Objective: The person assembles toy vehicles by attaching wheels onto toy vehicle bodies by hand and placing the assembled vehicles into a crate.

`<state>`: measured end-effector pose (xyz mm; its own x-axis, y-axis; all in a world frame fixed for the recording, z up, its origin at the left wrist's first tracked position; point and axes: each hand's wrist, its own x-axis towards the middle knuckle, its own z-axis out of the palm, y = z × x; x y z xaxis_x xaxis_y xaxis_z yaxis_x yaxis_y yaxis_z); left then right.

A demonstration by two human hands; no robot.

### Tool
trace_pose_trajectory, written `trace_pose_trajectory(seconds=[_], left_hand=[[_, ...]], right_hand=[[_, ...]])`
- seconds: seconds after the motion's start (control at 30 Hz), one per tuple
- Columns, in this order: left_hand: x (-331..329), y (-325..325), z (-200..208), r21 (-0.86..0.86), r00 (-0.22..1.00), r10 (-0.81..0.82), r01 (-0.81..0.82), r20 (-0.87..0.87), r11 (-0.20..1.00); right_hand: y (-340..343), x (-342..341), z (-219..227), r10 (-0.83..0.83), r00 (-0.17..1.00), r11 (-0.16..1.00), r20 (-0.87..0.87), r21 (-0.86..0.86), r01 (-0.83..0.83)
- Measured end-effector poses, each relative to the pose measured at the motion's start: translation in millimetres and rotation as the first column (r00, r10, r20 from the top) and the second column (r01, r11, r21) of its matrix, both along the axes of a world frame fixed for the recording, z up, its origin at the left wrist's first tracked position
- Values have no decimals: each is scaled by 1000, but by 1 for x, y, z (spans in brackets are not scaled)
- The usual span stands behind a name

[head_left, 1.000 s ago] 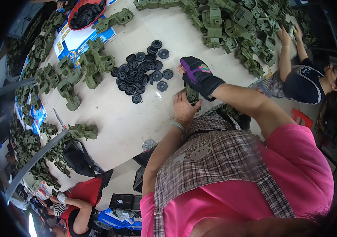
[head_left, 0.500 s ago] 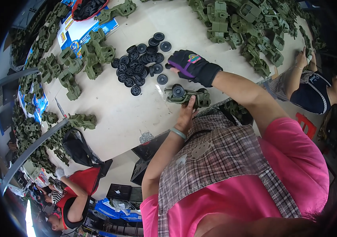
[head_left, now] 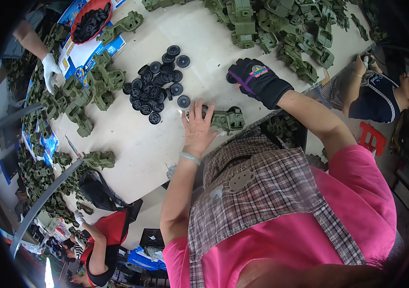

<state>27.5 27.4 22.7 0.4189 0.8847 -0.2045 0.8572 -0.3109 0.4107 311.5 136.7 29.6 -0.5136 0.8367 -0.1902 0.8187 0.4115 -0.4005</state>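
My left hand (head_left: 198, 128), bare with a pale bangle at the wrist, lies with fingers spread over one end of an olive-green toy vehicle body (head_left: 234, 119). A dark wheel (head_left: 204, 112) on that body shows between the fingers; whether they press on it I cannot tell. My right hand (head_left: 262, 82) wears a black and purple glove, its fingers curled above the table beyond the body. At its fingertips is a round black wheel (head_left: 231, 78), partly hidden by the glove. Left of both hands lies a pile of loose black wheels (head_left: 152, 86).
Olive-green bodies (head_left: 286, 29) are heaped at the far right, and more (head_left: 102, 81) lie at the left. A red bowl (head_left: 78, 36) of black parts stands far left. A co-worker's white-gloved hand (head_left: 51, 72) reaches in there. Another person (head_left: 375, 89) sits at the right.
My left hand has let go of the toy body's side and spread over its end. My right hand has shifted right, a wheel showing at its fingertips. A white-gloved hand has appeared at far left.
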Motion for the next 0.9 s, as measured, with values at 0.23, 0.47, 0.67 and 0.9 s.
trace_pose_trajectory(seconds=[0.23, 0.47, 0.67, 0.9], left_hand=[[21, -41, -17, -92, 989, 126, -134, -82, 987], [29, -53, -24, 23, 977, 203, -202, -65, 979], [29, -54, -25, 2, 976, 212, -212, -47, 977], [29, -54, -29, -9, 977, 208, -208, -39, 978]], right_hand=[[-6, 12, -18, 24, 997, 999, -69, 27, -22], [-42, 16, 23, 320, 925, 925, -206, -141, -352], [-57, 13, 20, 406, 910, 910, -82, -56, -411], [-54, -10, 45, 367, 926, 921, 91, -180, -347]])
